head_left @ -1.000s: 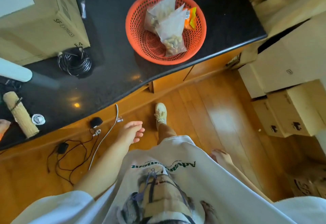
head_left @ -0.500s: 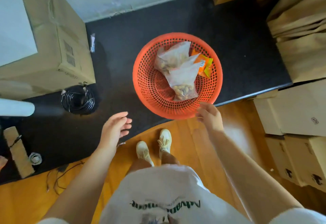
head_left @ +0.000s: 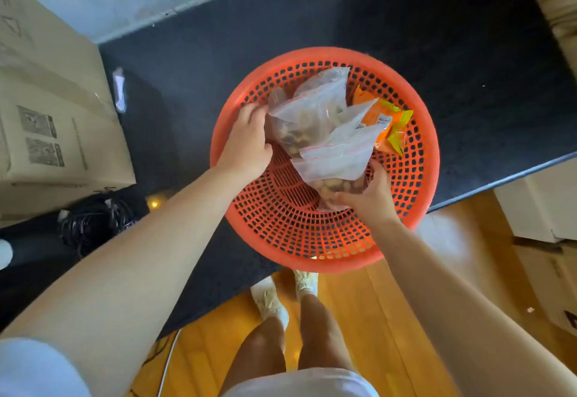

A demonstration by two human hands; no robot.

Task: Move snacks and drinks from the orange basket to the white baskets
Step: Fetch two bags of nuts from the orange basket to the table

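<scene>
Orange basket (head_left: 324, 240) on dark counter (head_left: 437, 37), holds 2 clear zip bags plus orange snack packet (head_left: 387, 124). Your left hand (head_left: 246, 146) grasps upper clear bag (head_left: 309, 112), fingers curled at its left edge. Your right hand (head_left: 368, 190) curls under lower clear bag (head_left: 337, 162), gripping nut-filled end. Packet beyond your right fingertips; print unreadable. Cardboard box (head_left: 46, 115) left of your left hand, labels illegible. 0.5 s ago both hands hung loose outside basket.

Bare forearms, short white sleeves (head_left: 34, 368), a white garment hem (head_left: 299, 384) above bare legs, and cream-white lace-up sneakers (head_left: 271, 299).
</scene>
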